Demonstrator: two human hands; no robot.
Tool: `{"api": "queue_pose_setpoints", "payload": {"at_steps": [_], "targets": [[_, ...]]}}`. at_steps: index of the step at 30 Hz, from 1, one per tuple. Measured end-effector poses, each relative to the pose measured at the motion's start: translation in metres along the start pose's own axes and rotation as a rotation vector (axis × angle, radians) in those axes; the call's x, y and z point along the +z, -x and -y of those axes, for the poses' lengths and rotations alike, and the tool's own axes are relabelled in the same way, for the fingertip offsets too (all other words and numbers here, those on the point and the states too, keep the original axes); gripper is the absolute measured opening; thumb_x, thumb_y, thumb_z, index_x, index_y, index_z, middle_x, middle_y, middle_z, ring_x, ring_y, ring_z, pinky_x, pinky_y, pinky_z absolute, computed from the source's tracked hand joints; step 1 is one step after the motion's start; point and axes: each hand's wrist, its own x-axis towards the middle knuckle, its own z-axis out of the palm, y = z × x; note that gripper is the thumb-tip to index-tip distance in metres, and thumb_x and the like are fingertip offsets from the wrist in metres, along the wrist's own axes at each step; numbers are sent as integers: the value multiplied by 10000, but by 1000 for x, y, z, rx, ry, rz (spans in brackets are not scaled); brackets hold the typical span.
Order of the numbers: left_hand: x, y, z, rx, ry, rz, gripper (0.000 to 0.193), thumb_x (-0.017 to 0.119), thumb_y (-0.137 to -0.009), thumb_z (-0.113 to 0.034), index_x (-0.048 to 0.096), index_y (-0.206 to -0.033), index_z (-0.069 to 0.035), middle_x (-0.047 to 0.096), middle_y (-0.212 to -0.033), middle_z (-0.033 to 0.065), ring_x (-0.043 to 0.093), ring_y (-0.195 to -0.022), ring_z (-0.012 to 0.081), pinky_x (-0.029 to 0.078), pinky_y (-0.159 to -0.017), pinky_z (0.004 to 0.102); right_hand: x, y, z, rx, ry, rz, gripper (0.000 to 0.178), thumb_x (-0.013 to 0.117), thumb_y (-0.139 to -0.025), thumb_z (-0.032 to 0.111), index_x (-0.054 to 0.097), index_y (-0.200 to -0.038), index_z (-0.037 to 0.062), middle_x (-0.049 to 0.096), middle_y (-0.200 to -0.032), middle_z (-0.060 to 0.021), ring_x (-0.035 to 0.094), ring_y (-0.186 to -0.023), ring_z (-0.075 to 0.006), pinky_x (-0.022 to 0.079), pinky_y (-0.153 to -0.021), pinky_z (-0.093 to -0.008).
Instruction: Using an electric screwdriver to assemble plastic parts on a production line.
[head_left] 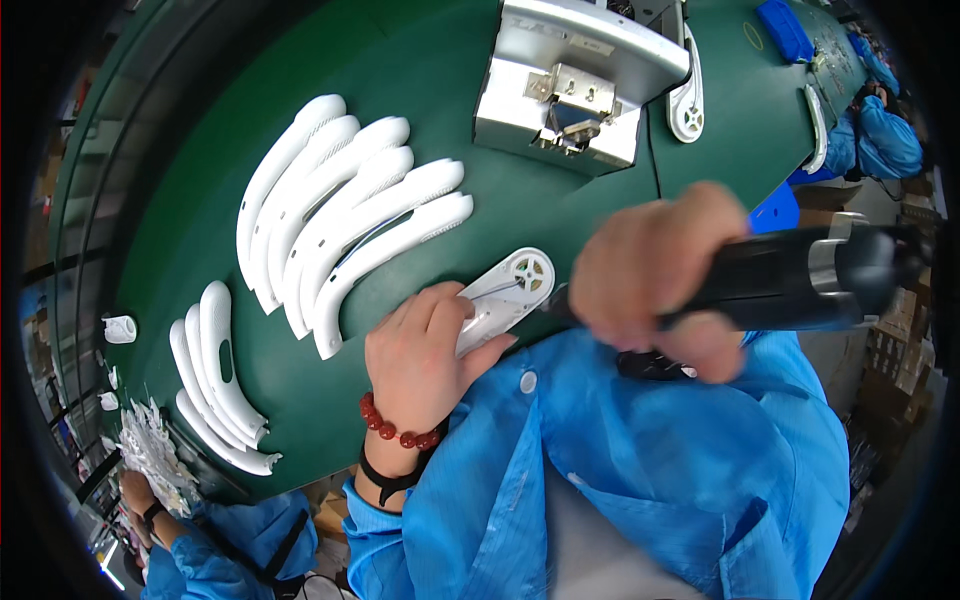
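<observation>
My left hand (420,340) is closed around a white plastic housing half (492,318) at the table's near edge. A round spoked opening sits at the housing's far end, and a thin dark wire runs along its inside. My right hand (660,270), smeared by motion, is wrapped around a black electric screwdriver (790,280). The screwdriver lies nearly level, its narrow dark end pointing left, close to the round end of the housing. Whether that tip touches the housing, I cannot tell.
Several curved white shells (350,215) lie fanned out on the green table (420,70), with another group (215,370) farther left. A white box-shaped machine (560,110) stands at the back. Beside it lies another white housing (687,110). Co-workers sit left (235,545) and far right (888,140).
</observation>
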Motion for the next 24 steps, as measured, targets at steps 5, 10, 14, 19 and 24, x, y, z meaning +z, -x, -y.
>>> {"api": "queue_pose_setpoints", "payload": {"at_steps": [5,10,14,19,24], "targets": [[1,4,0,33,-21,-47,464,844,-612,-333,565,-857,-54,679,-986,96,658,-793,296,531,-663,374,-39,-44,31,-233,311,41,162,469,-945,259,456,-1004,108,503,-696,-15,492,-596,-139,419,-559,-303],[1,4,1,18,-30,-31,464,850,-609,-330,562,-847,-54,683,-991,101,662,-791,292,534,-660,372,-58,-63,18,-231,335,50,171,387,-984,195,471,-1057,65,505,-695,-65,497,-594,-163,432,-578,-316],[2,2,3,39,-12,-54,469,852,-606,-332,561,-850,-56,687,-985,98,667,-788,285,539,-657,371,-57,-65,11,-212,353,23,168,393,-987,196,470,-1055,63,505,-693,-67,496,-589,-163,443,-582,-322],[2,3,4,43,-11,-47,487,857,-602,-333,559,-868,-54,686,-980,104,667,-782,289,538,-655,371,-57,-68,8,-235,385,46,147,416,-979,178,468,-1047,60,501,-683,-73,498,-591,-166,456,-590,-323],[4,4,5,24,14,-77,535,859,-611,-330,560,-953,-48,674,-928,94,661,-760,291,529,-645,370,-47,-67,0,-253,315,-98,132,515,-941,155,450,-973,46,503,-635,-82,488,-538,-162,446,-536,-317]]}}
